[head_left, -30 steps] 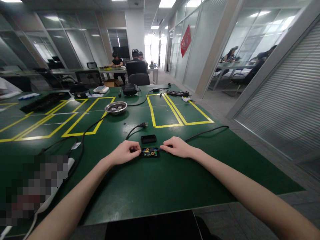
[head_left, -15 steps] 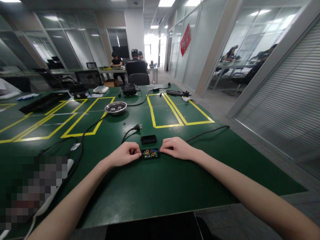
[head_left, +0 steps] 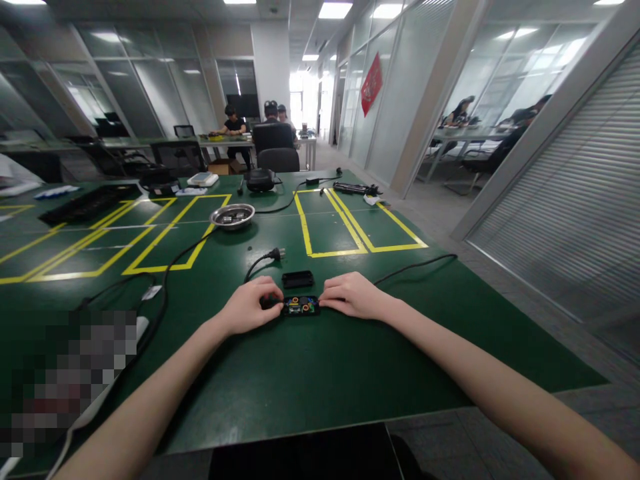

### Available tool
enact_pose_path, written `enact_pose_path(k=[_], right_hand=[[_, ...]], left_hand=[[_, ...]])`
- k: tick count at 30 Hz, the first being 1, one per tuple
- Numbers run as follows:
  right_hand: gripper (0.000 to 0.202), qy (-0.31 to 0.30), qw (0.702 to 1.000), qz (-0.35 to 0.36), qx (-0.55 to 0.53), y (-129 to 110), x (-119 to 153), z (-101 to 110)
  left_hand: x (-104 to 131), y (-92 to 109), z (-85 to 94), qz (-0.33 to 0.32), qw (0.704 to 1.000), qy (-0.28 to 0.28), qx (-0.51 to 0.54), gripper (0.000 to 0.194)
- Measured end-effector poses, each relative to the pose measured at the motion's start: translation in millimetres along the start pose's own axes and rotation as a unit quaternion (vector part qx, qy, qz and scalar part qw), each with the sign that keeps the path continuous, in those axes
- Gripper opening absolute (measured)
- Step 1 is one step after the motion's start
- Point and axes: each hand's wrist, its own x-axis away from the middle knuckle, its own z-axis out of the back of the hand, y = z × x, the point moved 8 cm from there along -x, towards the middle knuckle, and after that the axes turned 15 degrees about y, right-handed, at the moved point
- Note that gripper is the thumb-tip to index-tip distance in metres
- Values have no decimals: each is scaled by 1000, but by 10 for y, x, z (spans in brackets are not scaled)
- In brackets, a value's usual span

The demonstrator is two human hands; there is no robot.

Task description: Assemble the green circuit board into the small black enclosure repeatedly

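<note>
A small black plastic case (head_left: pixel 301 312) lies on the green table, its inside facing up. It houses a circuit board (head_left: pixel 302 305) with orange coils and blue wires. My left hand (head_left: pixel 255 305) is closed at the case's left end, pinching a black cord there; fingers partly hide the grip. A plug (head_left: pixel 276 254) on a short cord emerges behind that hand. At the right end, the fingertips of my right hand (head_left: pixel 353 295) pinch another black cord (head_left: pixel 415 267), which trails off to the right. Just behind the case rests its black cover (head_left: pixel 297 279).
A metal bowl (head_left: pixel 232 217) with small metal parts stands behind, left of centre. Yellow tape (head_left: pixel 337 253) marks rectangles on the table. At left a cable (head_left: pixel 167 280) runs past a blurred-out item (head_left: pixel 75 380). Farther back are a black case (head_left: pixel 260 179) and people at another table.
The fingers of my left hand have shifted slightly and lifted a little, showing a dark gap between thumb and forefinger. My right hand stays at the right end of the case.
</note>
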Motion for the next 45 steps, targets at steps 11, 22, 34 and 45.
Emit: enact_pose_path(k=[11,22,34,45], right_hand=[[55,22,993,-112,-36,384,102,-215],[27,104,978,-99,-149,211,49,4],[17,130,955,-117,-241,39,-5,75],[9,129,957,-104,-239,26,-21,78]], left_hand=[[11,-179,-122,-78,994,6,-79,75],[-4,-13,-27,-85,994,67,2,80],[33,269,17,-134,988,69,35,34],[-7,122,-58,-94,994,64,3,42]])
